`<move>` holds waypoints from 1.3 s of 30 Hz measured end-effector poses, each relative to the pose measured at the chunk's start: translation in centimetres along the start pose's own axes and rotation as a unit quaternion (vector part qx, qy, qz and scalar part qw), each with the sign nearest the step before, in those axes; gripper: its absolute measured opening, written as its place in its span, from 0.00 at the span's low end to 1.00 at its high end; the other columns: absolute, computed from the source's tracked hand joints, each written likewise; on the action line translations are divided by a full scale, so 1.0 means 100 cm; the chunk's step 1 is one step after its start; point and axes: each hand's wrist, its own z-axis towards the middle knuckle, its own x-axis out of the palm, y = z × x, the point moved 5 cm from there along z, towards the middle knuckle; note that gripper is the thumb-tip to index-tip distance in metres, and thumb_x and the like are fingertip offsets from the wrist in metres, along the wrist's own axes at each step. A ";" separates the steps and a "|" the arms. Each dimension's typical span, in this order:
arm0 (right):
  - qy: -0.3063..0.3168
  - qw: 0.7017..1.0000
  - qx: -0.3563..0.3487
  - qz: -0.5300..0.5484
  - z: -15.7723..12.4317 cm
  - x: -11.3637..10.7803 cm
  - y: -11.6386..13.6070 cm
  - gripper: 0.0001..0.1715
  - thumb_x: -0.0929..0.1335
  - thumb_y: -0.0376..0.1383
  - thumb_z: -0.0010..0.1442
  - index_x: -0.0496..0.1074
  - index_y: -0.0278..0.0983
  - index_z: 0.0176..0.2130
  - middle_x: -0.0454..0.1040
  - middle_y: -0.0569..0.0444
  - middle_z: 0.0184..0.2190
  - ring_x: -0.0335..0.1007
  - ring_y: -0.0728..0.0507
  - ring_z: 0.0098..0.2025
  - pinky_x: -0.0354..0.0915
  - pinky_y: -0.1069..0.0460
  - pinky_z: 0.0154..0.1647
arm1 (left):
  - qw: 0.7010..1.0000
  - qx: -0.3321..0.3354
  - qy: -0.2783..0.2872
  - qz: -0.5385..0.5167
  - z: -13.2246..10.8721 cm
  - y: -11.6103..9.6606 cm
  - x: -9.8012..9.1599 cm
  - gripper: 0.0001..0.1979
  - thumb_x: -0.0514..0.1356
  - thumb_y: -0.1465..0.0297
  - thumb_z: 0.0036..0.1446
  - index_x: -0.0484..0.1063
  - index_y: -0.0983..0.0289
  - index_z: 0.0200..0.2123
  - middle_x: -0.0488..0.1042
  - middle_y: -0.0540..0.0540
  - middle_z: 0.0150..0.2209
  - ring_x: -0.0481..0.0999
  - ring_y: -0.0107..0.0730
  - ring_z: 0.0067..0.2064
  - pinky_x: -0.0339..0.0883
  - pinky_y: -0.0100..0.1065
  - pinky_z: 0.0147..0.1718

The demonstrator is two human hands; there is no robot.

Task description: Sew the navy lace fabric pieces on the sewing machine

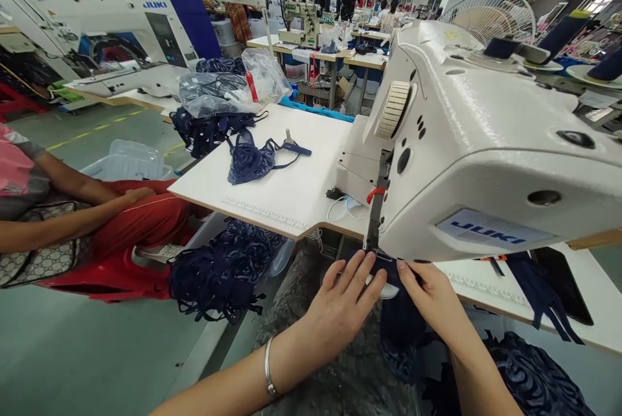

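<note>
Head view: left hand point(340, 302) lies palm down, fingers extended and spread, fingertips pressing the navy fabric piece point(389, 268) beneath the needle bar point(375, 221) of the white JUKI sewing machine point(486, 144). Right hand point(432, 299) mirrors it, fingers straight, tips pinning the same fabric at the table edge point(272, 215). Neither hand is closed.

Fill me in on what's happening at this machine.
A person sits at a white sewing machine, both hands flat on a dark navy fabric piece under the needle. The left hand and right hand press it from either side. More navy pieces lie on the white table. Another person sits at left.
</note>
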 end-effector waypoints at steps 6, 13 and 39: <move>-0.004 1.000 -0.008 0.001 -0.001 0.003 0.001 0.23 0.60 0.48 0.68 0.66 0.39 0.26 0.67 0.53 0.24 0.64 0.41 0.28 0.57 0.49 0.29 | 1.000 -0.016 -0.021 -0.017 -0.001 0.001 0.000 0.20 0.51 0.70 0.67 0.62 0.63 0.61 0.60 0.60 0.65 0.56 0.43 0.67 0.48 0.43 0.61; 0.002 0.999 -0.003 0.035 -0.002 0.005 0.000 0.21 0.59 0.46 0.69 0.66 0.39 0.28 0.67 0.53 0.26 0.63 0.42 0.30 0.58 0.50 0.29 | 0.999 -0.010 0.002 -0.034 0.002 0.001 0.000 0.19 0.50 0.71 0.68 0.64 0.63 0.60 0.67 0.58 0.60 0.60 0.41 0.64 0.51 0.41 0.59; 0.092 0.993 -0.047 0.062 -0.047 -0.028 -0.008 0.06 0.65 0.42 0.68 0.69 0.43 0.41 0.73 0.56 0.42 0.66 0.42 0.53 0.63 0.53 0.48 | 0.951 -0.110 -0.283 -0.059 -0.021 0.076 -0.032 0.07 0.57 0.80 0.59 0.70 0.63 0.38 0.76 0.53 0.34 0.75 0.34 0.41 0.58 0.40 0.44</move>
